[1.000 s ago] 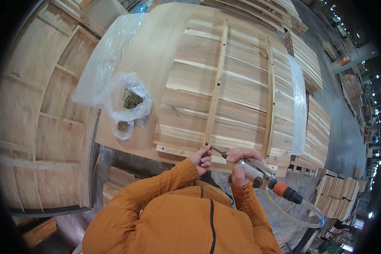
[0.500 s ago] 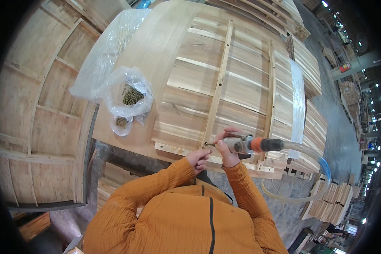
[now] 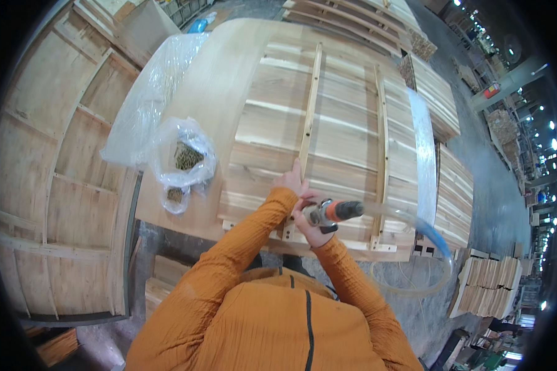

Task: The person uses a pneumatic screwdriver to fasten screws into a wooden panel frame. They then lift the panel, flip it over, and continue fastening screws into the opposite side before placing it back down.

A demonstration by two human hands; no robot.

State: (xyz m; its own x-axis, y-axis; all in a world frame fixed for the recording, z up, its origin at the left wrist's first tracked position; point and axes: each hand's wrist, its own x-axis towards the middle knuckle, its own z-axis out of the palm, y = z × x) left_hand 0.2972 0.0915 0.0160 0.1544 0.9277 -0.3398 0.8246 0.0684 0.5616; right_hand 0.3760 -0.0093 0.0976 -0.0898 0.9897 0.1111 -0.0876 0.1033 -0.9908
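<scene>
My right hand [image 3: 312, 224] grips an air screwdriver [image 3: 325, 213] with a silver body, an orange band and a black end, over the near part of a narrow wooden batten [image 3: 312, 102]. Just ahead of it, my left hand [image 3: 290, 183] rests at the same batten. Its index finger reaches along the wood, while the other fingers look curled and mostly hidden; whether they hold a screw does not show. The batten lies across a panel of wooden boards [image 3: 346, 133], parallel to a second batten [image 3: 381, 142]. The screwdriver's tip is hidden behind my hands.
Left of the panel sit a clear plastic bag of screws [image 3: 187, 157] and a smaller bag [image 3: 174, 196]. A clear hose [image 3: 436, 238] loops right from the screwdriver. A framed wooden panel [image 3: 59, 185] stands at far left; stacked boards [image 3: 455, 191] lie to the right.
Both hands have moved farther along the batten, away from my body, with the screwdriver. My left hand has gone from beside the batten's near end onto it, its index finger now stretched out.
</scene>
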